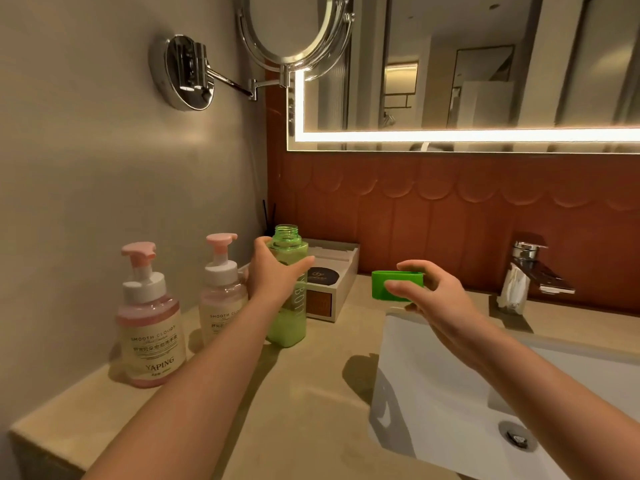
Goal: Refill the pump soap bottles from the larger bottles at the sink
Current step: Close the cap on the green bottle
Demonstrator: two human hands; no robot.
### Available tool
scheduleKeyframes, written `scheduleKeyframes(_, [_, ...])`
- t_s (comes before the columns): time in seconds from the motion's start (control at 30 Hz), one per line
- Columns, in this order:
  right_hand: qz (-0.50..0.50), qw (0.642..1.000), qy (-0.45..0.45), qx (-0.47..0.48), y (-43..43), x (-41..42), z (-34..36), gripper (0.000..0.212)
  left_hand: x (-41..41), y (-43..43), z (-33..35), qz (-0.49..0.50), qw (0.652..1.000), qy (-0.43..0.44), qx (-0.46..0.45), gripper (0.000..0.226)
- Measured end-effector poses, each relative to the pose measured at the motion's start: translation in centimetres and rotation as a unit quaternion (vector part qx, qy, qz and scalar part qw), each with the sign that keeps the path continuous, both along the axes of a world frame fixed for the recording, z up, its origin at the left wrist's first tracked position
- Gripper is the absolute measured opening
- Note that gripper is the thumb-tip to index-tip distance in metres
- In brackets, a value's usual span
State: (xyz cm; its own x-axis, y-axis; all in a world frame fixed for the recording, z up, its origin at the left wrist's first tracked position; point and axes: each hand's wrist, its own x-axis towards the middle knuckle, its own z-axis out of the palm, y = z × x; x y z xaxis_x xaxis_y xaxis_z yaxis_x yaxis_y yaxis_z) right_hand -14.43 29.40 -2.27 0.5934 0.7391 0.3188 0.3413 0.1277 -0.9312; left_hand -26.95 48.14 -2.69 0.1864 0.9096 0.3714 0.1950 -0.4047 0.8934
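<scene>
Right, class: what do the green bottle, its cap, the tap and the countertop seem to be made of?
The green bottle: translucent plastic, probably; the liquid level shows through its wall.
The cap: opaque glossy plastic, seemingly; uniform bright green.
The tap: polished metal, likely chrome-plated; mirror-like reflections.
The countertop: smooth beige stone or stone-look; which, unclear.

Two pink pump bottles (150,341) (220,306), one green bottle (289,327), one green cap (378,285).
</scene>
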Motion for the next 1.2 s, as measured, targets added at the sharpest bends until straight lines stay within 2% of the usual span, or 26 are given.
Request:
scheduleKeyframes(0.2, [0.019,0.999,0.042,0.021,-2.6,0.4,0.9,0.051,-0.5,-2.4,-0.5,-0.027,0.999,-0.012,0.029,0.062])
scheduleKeyframes(0.33, [0.05,0.994,0.093,0.028,-5.0,0.6,1.7,0.062,-2.0,-6.1,0.0,-0.109,0.991,-0.06,0.047,0.056])
scheduleKeyframes(0.47, [0.095,0.99,0.103,0.013,-7.4,0.5,1.9,0.066,-3.8,-10.4,0.6,-0.2,0.976,-0.062,0.052,0.043])
scheduleKeyframes(0.63, [0.096,0.994,0.052,0.013,-9.9,-0.1,1.9,0.055,-5.4,-15.2,-0.5,-0.272,0.961,-0.033,0.033,0.056])
scheduleKeyframes(0.83, [0.125,0.992,-0.018,0.022,-11.8,-1.4,3.7,0.039,-5.6,-18.0,-1.3,-0.293,0.955,-0.042,0.035,0.063])
scheduleKeyframes(1.0, [0.116,0.985,-0.128,-0.018,-11.2,-2.9,6.8,0.061,-5.5,-18.9,-1.9,-0.303,0.948,-0.097,0.021,0.06])
scheduleKeyframes(1.2, [0.119,0.956,-0.258,-0.073,-9.6,-4.4,8.7,0.06,-5.0,-19.0,-2.7,-0.295,0.946,-0.135,0.012,0.061])
